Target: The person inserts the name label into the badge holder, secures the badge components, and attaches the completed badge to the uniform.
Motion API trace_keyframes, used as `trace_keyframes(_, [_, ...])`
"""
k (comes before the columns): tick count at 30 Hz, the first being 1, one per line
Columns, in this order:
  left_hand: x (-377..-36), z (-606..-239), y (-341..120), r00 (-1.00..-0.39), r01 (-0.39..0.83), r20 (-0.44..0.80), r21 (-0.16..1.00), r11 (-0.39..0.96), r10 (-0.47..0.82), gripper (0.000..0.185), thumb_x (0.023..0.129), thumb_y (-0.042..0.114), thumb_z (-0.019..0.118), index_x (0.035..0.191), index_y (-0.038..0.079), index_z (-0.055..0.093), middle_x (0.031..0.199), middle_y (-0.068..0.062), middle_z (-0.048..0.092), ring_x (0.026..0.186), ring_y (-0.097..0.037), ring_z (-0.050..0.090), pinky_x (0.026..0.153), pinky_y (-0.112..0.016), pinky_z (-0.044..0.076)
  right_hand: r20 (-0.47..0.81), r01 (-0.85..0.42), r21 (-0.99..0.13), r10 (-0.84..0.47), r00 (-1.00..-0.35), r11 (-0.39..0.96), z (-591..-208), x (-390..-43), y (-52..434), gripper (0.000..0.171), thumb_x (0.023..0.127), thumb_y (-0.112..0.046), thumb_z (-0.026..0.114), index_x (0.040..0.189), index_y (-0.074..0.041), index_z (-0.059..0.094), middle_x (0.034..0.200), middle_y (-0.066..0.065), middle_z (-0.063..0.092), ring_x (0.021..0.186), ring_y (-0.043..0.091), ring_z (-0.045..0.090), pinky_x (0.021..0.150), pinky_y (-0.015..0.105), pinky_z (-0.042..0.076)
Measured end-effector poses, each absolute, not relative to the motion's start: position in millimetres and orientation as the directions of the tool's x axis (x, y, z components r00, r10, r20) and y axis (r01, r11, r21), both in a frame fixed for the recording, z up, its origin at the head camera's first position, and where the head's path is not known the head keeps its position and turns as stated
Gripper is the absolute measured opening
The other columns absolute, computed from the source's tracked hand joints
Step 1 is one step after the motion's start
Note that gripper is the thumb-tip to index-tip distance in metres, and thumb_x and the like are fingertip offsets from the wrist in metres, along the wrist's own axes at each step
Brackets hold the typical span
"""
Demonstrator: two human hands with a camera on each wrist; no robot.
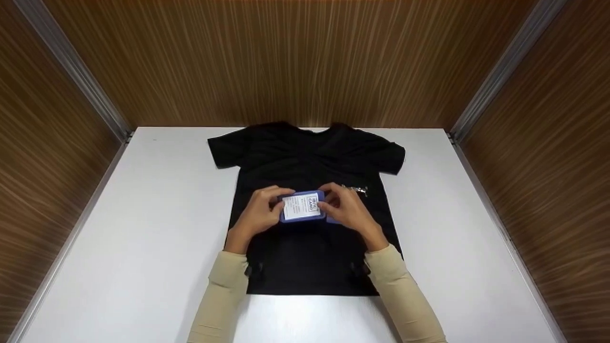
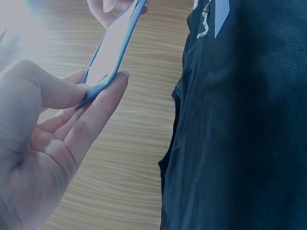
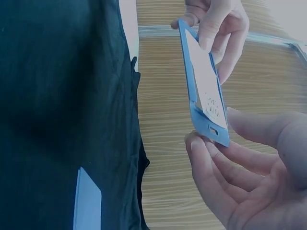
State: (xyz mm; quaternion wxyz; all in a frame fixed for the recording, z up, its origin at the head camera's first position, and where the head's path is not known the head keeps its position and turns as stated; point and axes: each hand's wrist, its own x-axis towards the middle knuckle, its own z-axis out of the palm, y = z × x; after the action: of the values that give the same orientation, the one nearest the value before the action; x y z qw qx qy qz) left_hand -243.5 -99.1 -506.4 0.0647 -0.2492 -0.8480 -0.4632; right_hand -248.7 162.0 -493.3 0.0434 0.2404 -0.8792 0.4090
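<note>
Blue plastic, thin and rigid in appearance, makes up the card holder (image 1: 324, 216), found held clear of the shirt between the two grips. The left grip (image 1: 261, 209) pinches one short end, thumb on the upper face and fingers beneath; the right grip (image 1: 350, 207) pinches the opposite end, beside an oblong slot cut in the plastic. Progress is judged partial: a white insert card (image 1: 299, 206), printed "CARD" in a boxed heading nearest the right grip, lies within the rim over most of the holder's length. At the slotted end the card edge appears slightly raised in the right wrist view, so full seating cannot be confirmed. Judged outstanding: a flat blue panel (image 1: 332, 220), smooth and straight-edged, lies apart from the holder on the fabric just below the right grip, possibly a matching cover, unfitted. Just beyond the right grip rests a silvery strip (image 1: 360, 190), shiny and irregular in outline; too small to identify, and not attached to the holder. Beneath both grips a black short-sleeved T-shirt (image 1: 310, 267) is spread, soft and matte, creased across the chest, flatter toward the hem. The white desk (image 1: 157, 214), smooth-surfaced, extends outward on either side of the grips.
</note>
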Motion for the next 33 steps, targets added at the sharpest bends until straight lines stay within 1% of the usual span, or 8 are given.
trace_keyframes(9, [-241.7, -506.2, -95.8, -0.865, 0.485, 0.335, 0.751, 0.448, 0.374, 0.036, 0.094, -0.009, 0.059, 0.122, 0.007, 0.075, 0.117, -0.011, 0.073, 0.095, -0.019, 0.066, 0.087, -0.035, 0.057, 0.289, -0.441, -0.721, -0.347, -0.892, 0.534, -495.2, -243.3, 161.6, 0.026, 0.092, -0.010, 0.077, 0.115, -0.001, 0.070, 0.085, 0.011, 0.072, 0.073, 0.014, 0.063, 0.069, 0.024, 0.052])
trace_keyframes(14, [-240.8, -505.6, -94.0, -0.857, 0.499, 0.344, 0.738, 0.454, 0.383, 0.036, 0.094, -0.009, 0.059, 0.121, 0.008, 0.075, 0.114, -0.011, 0.073, 0.090, -0.018, 0.063, 0.084, -0.033, 0.056, 0.289, -0.429, -0.728, -0.328, -0.899, 0.535, -498.0, -243.1, 161.2, 0.024, 0.091, -0.009, 0.078, 0.112, -0.001, 0.071, 0.083, 0.011, 0.070, 0.072, 0.013, 0.061, 0.068, 0.023, 0.050])
trace_keyframes(16, [-240.8, -505.8, -93.2, -0.855, 0.504, 0.345, 0.734, 0.456, 0.388, 0.036, 0.094, -0.009, 0.059, 0.122, 0.008, 0.075, 0.113, -0.011, 0.073, 0.090, -0.018, 0.063, 0.084, -0.033, 0.056, 0.296, -0.431, -0.728, -0.323, -0.899, 0.533, -499.8, -243.1, 161.1, 0.023, 0.090, -0.008, 0.078, 0.111, -0.001, 0.072, 0.083, 0.011, 0.070, 0.072, 0.013, 0.061, 0.067, 0.022, 0.050])
trace_keyframes(23, [-240.7, -510.1, -91.5, -0.849, 0.512, 0.350, 0.730, 0.453, 0.396, 0.037, 0.094, -0.009, 0.058, 0.123, 0.007, 0.075, 0.113, -0.012, 0.073, 0.098, -0.020, 0.067, 0.092, -0.040, 0.059, 0.295, -0.407, -0.733, -0.284, -0.912, 0.544, -504.4, -239.9, 160.7, 0.024, 0.085, -0.008, 0.083, 0.106, -0.003, 0.072, 0.078, 0.008, 0.068, 0.070, 0.012, 0.058, 0.065, 0.022, 0.046])
trace_keyframes(29, [-240.6, -510.2, -90.4, -0.846, 0.516, 0.354, 0.731, 0.447, 0.398, 0.034, 0.094, -0.007, 0.061, 0.123, 0.006, 0.075, 0.111, -0.013, 0.073, 0.096, -0.022, 0.067, 0.090, -0.040, 0.059, 0.286, -0.381, -0.740, -0.254, -0.924, 0.554, -505.1, -239.2, 159.8, 0.024, 0.084, -0.007, 0.084, 0.105, -0.003, 0.072, 0.078, 0.008, 0.067, 0.069, 0.011, 0.057, 0.064, 0.023, 0.045])
trace_keyframes(33, [-240.8, -508.6, -90.1, -0.845, 0.517, 0.356, 0.736, 0.438, 0.400, 0.033, 0.094, -0.007, 0.063, 0.123, 0.006, 0.074, 0.113, -0.014, 0.072, 0.098, -0.023, 0.069, 0.089, -0.041, 0.060, 0.284, -0.379, -0.743, -0.254, -0.925, 0.551, -502.9, -239.9, 160.0, 0.024, 0.085, -0.007, 0.084, 0.105, -0.003, 0.072, 0.079, 0.009, 0.067, 0.070, 0.012, 0.058, 0.064, 0.023, 0.046])
